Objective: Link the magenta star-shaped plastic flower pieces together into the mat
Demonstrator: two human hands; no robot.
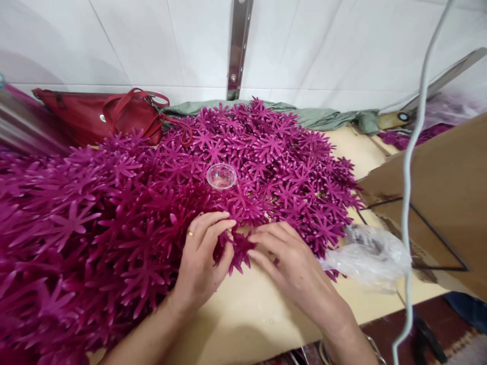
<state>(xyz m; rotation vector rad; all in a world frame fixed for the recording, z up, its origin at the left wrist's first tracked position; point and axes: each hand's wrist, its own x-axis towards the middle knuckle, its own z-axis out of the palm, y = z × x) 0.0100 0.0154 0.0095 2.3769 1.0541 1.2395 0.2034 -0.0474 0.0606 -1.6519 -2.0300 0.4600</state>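
The magenta flower piece [241, 249] lies between left grip [202, 257] and right grip [291, 257], both pinching its edges.

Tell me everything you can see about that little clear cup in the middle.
The small clear cup is round, looks like thin plastic, and has a wide open rim and no lid. It appears upright, nestled among magenta flower-shaped pieces, just beyond the left hand. Its bottom looks pinkish; whether that's contents or color showing through is unclear. Neither hand touches it.
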